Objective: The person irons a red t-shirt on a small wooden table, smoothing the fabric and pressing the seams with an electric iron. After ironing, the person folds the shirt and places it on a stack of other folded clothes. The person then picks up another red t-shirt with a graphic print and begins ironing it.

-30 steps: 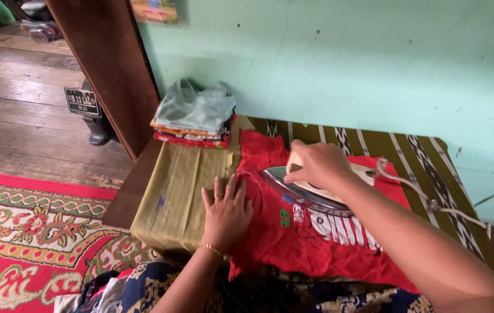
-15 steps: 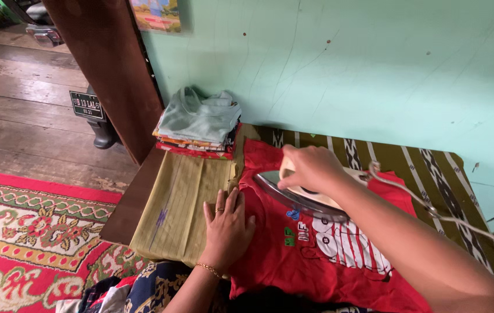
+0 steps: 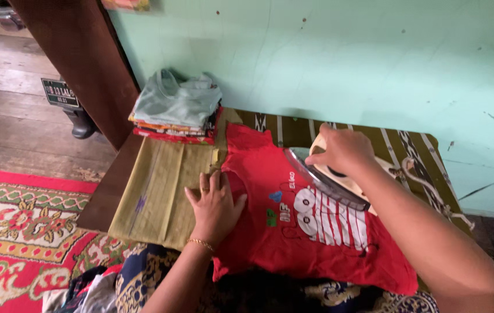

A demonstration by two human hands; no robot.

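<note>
Left hand [image 3: 215, 206] lies flat and open, palm down, pressing the left edge of the red shirt [image 3: 311, 232]; it grips nothing, just pins the cloth. Right hand [image 3: 342, 152] is closed around the handle of the iron [image 3: 325, 177], whose soleplate looks tilted, nose pointing up-left over the shirt's chest print.

Landmark: the red shirt. Left of it, a folded olive cloth [image 3: 157, 194] covers the low table [image 3: 105, 197]. Up-left of the shirt, a stack of folded clothes [image 3: 177, 110] sits against the green wall [image 3: 345, 52]. Far left of it, a red patterned rug [image 3: 21, 232] on the floor. Right of the shirt, the iron's cord [image 3: 427, 185] trails away.

To do it well, I judge: keep the flat hand pulling the fabric taut, fingers well clear of the soleplate, glide evenly, no lingering on the print.

The iron is in the right hand's grip, over the shirt's upper middle; the left hand is apart from it.
</note>
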